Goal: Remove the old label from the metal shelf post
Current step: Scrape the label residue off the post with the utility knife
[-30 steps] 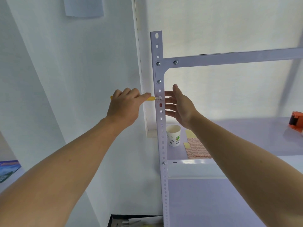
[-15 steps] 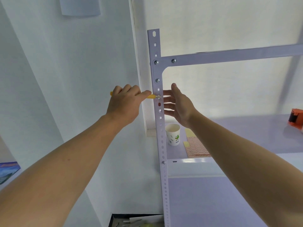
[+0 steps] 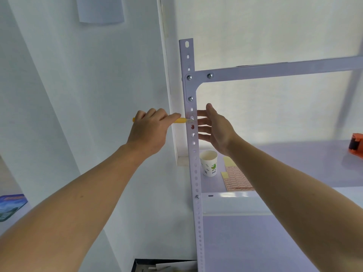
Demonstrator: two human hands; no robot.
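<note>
Carefully working the tool tip at the label on the post

The left hand (image 3: 149, 132) is curled round a yellow-handled scraper (image 3: 179, 120), thumb laid along the handle. The tool's tip meets the front face of the metal shelf post (image 3: 193, 173), a little above the middle of the view. What is left of the old label (image 3: 190, 116) shows there as a faint pinkish patch around the holes, right at the tool tip; its edges are too pale to trace.

At 3 o'clock of that spot the right hand (image 3: 214, 128) holds nothing. Its fingers (image 3: 203, 121) are straight and spread, tips reaching the post's right edge, seemingly to brace the post against the tool's sideways push. Whether they actually press on it I cannot tell.

The scraper comes in nearly level from 9 o'clock, which I judge suits sliding under the paper rather than gouging the paint.

On the shelf (image 3: 294, 163), at 5 o'clock of the hands, stand a paper cup (image 3: 209, 162) and a sheet of labels (image 3: 235, 177). A tape dispenser (image 3: 356, 143) sits far off at 3 o'clock.
</note>
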